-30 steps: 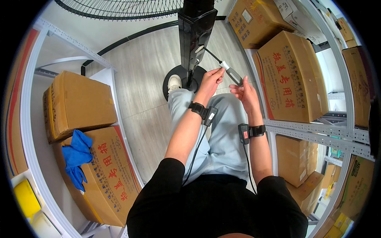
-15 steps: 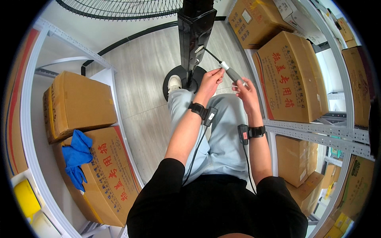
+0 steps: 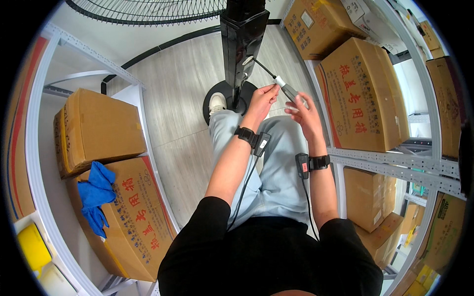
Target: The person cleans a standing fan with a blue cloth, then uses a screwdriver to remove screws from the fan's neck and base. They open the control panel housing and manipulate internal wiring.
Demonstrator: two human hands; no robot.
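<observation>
A screwdriver with a grey-and-white handle [image 3: 288,92] and thin dark shaft [image 3: 265,68] reaches a silver fitting [image 3: 248,60] on the glossy black stand [image 3: 237,39] of a fan. My left hand [image 3: 263,101] pinches near the handle's white collar. My right hand [image 3: 307,116] has its fingertips on the lower grey part, the lower fingers loosely curled. Both wrists wear black devices with cables. The stand's round base [image 3: 212,89] is behind my knees, beside my shoe.
Metal shelves on both sides hold cardboard boxes [image 3: 98,133] [image 3: 365,98]. A blue cloth [image 3: 94,192] drapes over a lower left box, and a yellow item [image 3: 34,246] sits at far left. The wire fan guard [image 3: 143,15] hangs above the tiled floor [image 3: 173,172].
My right hand's fingers have come up and in onto the grey handle, from a more spread position. My left hand stays at the collar.
</observation>
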